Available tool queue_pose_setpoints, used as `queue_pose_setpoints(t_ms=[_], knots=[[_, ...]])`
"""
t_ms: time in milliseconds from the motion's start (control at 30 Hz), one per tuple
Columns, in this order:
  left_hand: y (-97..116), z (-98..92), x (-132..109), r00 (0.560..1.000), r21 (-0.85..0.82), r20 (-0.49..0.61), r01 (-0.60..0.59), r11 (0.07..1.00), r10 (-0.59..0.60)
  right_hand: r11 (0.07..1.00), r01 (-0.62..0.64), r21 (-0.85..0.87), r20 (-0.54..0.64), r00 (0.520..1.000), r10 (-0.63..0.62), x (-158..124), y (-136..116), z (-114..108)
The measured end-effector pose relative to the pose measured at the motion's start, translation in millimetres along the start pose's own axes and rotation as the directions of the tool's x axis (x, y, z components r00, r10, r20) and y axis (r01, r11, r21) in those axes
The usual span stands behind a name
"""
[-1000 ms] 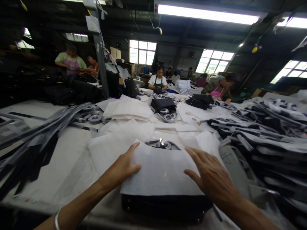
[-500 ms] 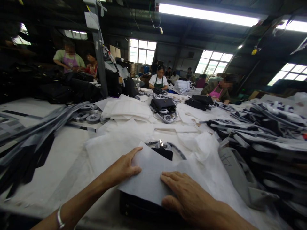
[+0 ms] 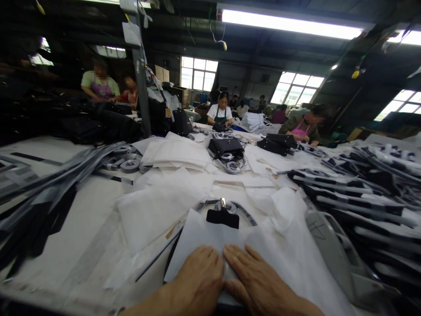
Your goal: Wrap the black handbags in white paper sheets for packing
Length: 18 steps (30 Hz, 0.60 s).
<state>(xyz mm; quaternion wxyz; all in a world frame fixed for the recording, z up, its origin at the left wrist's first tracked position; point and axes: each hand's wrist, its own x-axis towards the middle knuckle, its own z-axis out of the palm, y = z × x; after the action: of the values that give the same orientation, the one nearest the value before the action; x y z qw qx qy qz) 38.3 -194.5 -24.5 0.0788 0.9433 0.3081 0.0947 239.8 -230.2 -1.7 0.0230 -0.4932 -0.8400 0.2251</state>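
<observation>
A black handbag (image 3: 222, 216) lies on the worktable under a white tissue sheet (image 3: 210, 235); only its flap, metal clasp and wrapped handle show. My left hand (image 3: 197, 278) rests on the sheet's near edge with fingers together, pressing down. My right hand (image 3: 255, 283) lies flat beside it, fingers stretched out over the same sheet. The two hands touch side by side at the bottom middle of the head view. Neither hand grips anything.
Loose white sheets (image 3: 158, 206) cover the table. Wrapped straps (image 3: 362, 193) pile high at right, more straps (image 3: 42, 184) at left. Another black bag (image 3: 225, 147) and tape rolls (image 3: 130, 165) sit farther back. Several people work at the far tables.
Both hands slid toward me and together along the sheet; the left moved right to meet the right. The bag's flap and handle now show more.
</observation>
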Motion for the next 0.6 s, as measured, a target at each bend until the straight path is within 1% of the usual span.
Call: queue_pose_setpoints(t_ms=[67,100,133,200,267,367,467,533,600], knots=[[1,22.1,-4,0.999,-0.131,0.024,0.031,0.991,-0.028,0.996,0.028,-0.081,-0.061,0.998,-0.033,2,16,24],[0,30.4,-6,0.999,-0.185,0.011,0.031,0.982,-0.030,0.992,0.047,-0.120,-0.099,0.993,-0.059,3,24,37],[-2,37.1,-9,1.000,-0.229,-0.008,0.007,0.973,-0.009,0.985,0.071,-0.157,-0.142,0.985,-0.094,3,31,48],[-8,46.5,-15,0.998,-0.282,-0.047,-0.051,0.958,0.039,0.967,0.127,-0.219,-0.230,0.957,-0.177,4,43,68],[-14,52.5,-19,0.994,-0.310,-0.083,-0.094,0.946,0.071,0.956,0.156,-0.250,-0.299,0.926,-0.230,2,50,79],[-18,57.4,-24,0.986,-0.345,-0.143,-0.129,0.930,0.083,0.964,0.153,-0.216,-0.389,0.893,-0.229,-4,52,84],[-17,56.8,-26,0.972,-0.374,-0.221,-0.156,0.914,0.075,0.983,0.144,-0.110,-0.477,0.860,-0.179,-9,49,81],[-14,52.9,-26,0.976,-0.394,-0.212,-0.140,0.909,0.059,0.988,0.151,-0.027,-0.511,0.848,-0.143,-11,45,79],[-10,48.2,-25,0.988,-0.408,-0.151,-0.101,0.907,0.042,0.987,0.157,0.040,-0.516,0.849,-0.114,-11,42,77]])
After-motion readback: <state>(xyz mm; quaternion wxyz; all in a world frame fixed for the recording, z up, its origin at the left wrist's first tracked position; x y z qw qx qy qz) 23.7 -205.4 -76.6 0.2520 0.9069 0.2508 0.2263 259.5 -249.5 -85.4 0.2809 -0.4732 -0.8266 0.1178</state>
